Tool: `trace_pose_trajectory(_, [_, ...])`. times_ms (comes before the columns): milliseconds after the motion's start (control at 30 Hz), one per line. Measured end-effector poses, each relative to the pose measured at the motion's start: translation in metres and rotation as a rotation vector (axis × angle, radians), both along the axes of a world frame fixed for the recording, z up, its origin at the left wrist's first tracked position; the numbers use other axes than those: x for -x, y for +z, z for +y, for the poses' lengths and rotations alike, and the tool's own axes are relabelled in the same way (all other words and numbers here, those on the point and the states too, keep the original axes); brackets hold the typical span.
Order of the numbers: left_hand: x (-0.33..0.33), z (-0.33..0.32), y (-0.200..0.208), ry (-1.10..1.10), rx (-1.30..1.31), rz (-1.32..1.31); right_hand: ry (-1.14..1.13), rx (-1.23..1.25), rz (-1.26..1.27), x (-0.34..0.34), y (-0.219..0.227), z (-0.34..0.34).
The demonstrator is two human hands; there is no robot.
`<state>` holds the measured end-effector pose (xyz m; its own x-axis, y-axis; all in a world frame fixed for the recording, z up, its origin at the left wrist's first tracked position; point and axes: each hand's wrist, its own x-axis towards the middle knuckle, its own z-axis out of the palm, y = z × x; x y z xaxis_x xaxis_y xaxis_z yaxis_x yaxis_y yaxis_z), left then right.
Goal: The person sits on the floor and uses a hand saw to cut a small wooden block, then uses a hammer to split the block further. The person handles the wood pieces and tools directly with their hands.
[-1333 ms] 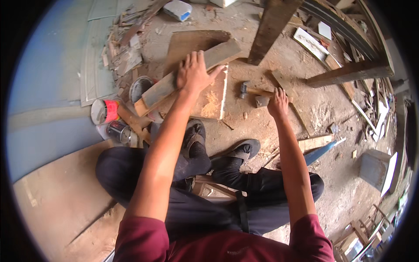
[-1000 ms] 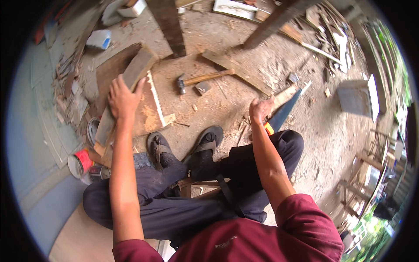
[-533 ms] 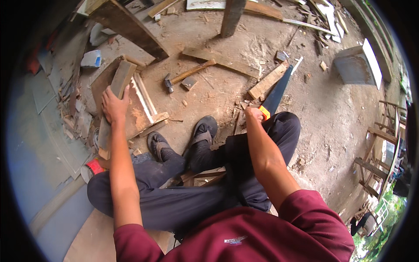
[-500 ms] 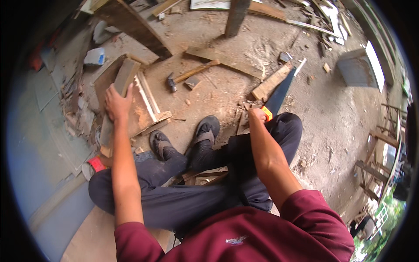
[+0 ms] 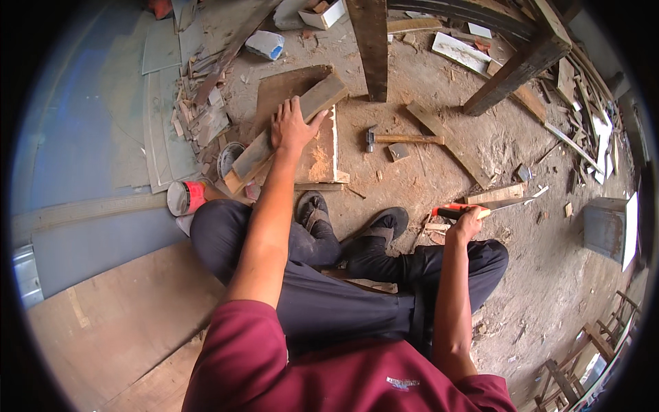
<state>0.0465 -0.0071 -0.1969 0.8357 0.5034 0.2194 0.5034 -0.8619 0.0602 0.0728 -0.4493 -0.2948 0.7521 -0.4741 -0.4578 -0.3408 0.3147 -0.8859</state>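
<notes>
Fingers of left hand (image 5: 292, 128) spread flat on plank (image 5: 288, 130); right hand (image 5: 468, 224) fingers clamp saw handle (image 5: 453, 211).

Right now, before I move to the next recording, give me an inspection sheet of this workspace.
Surface: dirt floor, dusty, strewn with sawdust and chips.
Job's things: wooden plank lying across a flat board; handsaw with orange-and-black handle, blade along the ground.
Clutter: hammer, red tin can on its side, wood offcuts, loose battens.
Hands: left hand pressed flat on the plank; right hand closed on the handsaw handle.
Cables: nothing seen.
Surroundings: dark wooden posts, plywood sheet, grey metal box; the person sits with feet forward.
</notes>
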Motion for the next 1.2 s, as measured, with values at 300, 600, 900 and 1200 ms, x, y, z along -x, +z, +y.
trace_pose_trajectory(300, [0.011,0.007,-0.007,-0.139,0.124,-0.106,0.274,-0.213,-0.406,0.103,0.156,0.024])
trace_pose_trajectory(600, [0.046,-0.007,-0.007,-0.465,0.228,-0.106,0.609,0.011,-0.500,0.189,0.174,0.042])
trace_pose_trajectory(900, [0.050,-0.007,-0.004,-0.451,0.144,-0.084,0.951,0.053,-0.437,0.202,0.173,0.060])
trace_pose_trajectory(1200, [0.050,-0.009,-0.005,-0.426,0.181,-0.051,1.031,0.173,-0.366,0.187,0.159,0.080])
